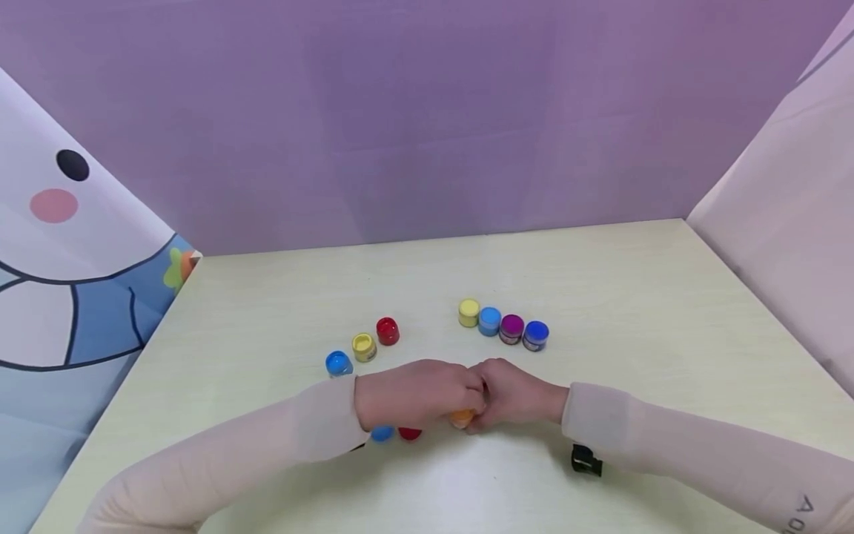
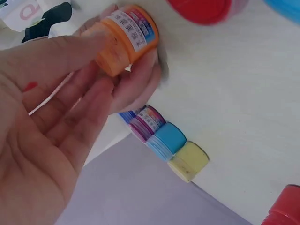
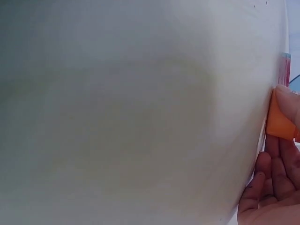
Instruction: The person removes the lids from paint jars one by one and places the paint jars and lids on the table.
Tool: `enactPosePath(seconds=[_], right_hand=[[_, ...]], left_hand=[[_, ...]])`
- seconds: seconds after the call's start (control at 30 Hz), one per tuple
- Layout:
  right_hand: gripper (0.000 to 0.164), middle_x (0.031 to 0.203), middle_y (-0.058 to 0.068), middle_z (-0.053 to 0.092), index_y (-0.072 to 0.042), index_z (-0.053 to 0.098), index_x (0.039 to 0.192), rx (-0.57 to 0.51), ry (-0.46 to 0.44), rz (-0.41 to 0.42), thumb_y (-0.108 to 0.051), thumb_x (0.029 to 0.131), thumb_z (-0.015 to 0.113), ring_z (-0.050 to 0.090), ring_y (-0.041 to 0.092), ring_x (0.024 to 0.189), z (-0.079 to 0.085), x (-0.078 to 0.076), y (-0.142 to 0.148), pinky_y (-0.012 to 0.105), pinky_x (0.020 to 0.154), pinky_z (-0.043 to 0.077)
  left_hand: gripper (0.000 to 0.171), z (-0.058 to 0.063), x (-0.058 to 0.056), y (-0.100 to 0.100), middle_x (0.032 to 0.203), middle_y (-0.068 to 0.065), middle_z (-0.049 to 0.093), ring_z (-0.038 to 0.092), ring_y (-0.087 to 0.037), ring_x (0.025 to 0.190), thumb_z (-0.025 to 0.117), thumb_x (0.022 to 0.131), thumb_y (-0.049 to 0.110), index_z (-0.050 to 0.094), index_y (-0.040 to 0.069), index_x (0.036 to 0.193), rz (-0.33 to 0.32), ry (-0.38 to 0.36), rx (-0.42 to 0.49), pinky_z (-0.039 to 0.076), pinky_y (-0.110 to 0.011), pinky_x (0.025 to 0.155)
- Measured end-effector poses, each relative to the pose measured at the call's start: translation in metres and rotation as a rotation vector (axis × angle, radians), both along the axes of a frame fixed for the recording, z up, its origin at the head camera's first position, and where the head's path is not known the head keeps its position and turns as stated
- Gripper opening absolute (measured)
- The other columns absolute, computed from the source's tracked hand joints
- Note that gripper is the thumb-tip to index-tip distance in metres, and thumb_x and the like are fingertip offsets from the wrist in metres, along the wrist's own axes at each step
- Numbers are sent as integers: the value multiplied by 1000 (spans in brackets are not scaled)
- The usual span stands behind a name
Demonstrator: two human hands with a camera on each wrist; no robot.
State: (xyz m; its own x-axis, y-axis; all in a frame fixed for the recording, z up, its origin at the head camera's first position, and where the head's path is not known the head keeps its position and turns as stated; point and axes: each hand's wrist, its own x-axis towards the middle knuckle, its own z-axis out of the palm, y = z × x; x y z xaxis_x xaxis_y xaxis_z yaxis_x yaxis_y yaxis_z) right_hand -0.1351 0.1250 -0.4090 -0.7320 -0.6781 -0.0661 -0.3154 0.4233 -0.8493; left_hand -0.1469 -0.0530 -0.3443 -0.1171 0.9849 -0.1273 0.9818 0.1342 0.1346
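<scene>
Both hands meet over the table around a small orange paint jar [image 1: 462, 417]. My left hand [image 1: 420, 393] pinches its orange lid; in the left wrist view the thumb lies along the lid and the jar [image 2: 136, 33] tilts, its label showing. From the other side, my right hand [image 1: 517, 393] grips the same jar, its fingers behind and below it. At the right edge of the right wrist view, the orange jar [image 3: 280, 119] sits between right thumb and fingers. Under the left wrist lie a blue lid [image 1: 382, 433] and a red lid [image 1: 410, 433].
Uncapped red [image 1: 388, 331], yellow [image 1: 364, 347] and blue [image 1: 339, 363] jars stand in a slanted row at left. Farther back, capped pale yellow [image 1: 469, 312], light blue [image 1: 490, 321], purple [image 1: 511, 329] and dark blue [image 1: 536, 336] jars form another row. A purple backdrop [image 1: 434, 148] rises behind.
</scene>
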Motion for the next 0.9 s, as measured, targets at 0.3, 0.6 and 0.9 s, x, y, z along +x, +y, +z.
enactPosePath(seconds=[0.3,0.6,0.9], right_hand=[[22,75,-10,61,-19,63,83,-18,4,4,-17,67,79,54,7,68,-2,0,1,27,67,47],[22,76,-10,62,-20,63,82,-49,9,25,-13,68,78,55,7,70,-4,-2,1,27,68,47],[27,75,-12,60,-21,63,89,23,38,6,-16,67,78,52,7,67,-3,-1,1,24,64,44]], left_hand=[[14,-2,-5,5,79,10,51,44,-2,72,69,80,15,63,17,92,-32,4,-24,33,-7,68],[9,-1,-4,8,69,12,50,43,-1,64,70,79,19,65,16,86,8,-35,-20,33,-8,63],[9,-2,0,11,64,12,51,45,-4,59,72,77,19,64,15,81,178,-51,-55,35,-10,61]])
